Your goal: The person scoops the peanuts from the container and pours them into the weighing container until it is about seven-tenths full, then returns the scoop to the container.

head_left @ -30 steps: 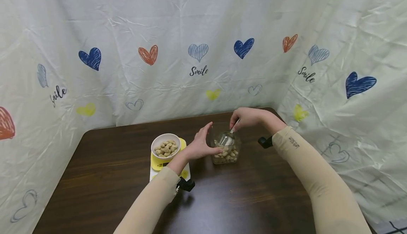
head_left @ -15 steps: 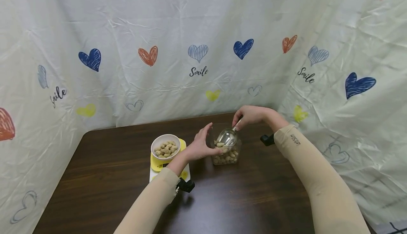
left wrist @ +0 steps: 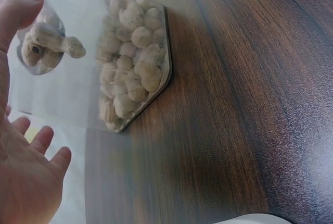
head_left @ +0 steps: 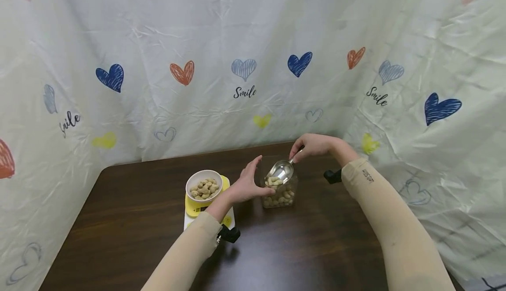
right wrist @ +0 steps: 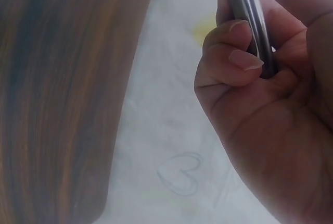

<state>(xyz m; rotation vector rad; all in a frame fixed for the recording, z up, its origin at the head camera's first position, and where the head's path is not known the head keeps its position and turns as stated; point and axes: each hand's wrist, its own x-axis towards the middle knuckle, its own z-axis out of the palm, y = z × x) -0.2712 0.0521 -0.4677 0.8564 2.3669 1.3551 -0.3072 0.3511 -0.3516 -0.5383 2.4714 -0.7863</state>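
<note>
In the head view my right hand (head_left: 310,145) grips the handle of a metal scoop (head_left: 285,168), which is tilted inside a clear square container (head_left: 293,191). Several unshelled peanuts (head_left: 274,181) lie in the scoop's bowl, and more peanuts (left wrist: 127,57) fill the bottom of the container. Curled fingers wrap the scoop handle (right wrist: 250,21) in the right wrist view. My left hand (head_left: 247,185) spreads around the container's left side, thumb at the front wall and other fingers extended. To the left, a white bowl (head_left: 190,181) of peanuts sits on a yellow-and-white kitchen scale (head_left: 193,207).
The dark wooden table (head_left: 130,220) carries everything. Behind and to the sides hangs a white curtain (head_left: 213,120) printed with hearts, close to the table's back edge. My left forearm (head_left: 189,247) passes in front of the scale and partly covers it.
The scoop has risen from among the peanuts and now carries some in its bowl. My right hand has shifted slightly right; the left hand keeps its place at the container.
</note>
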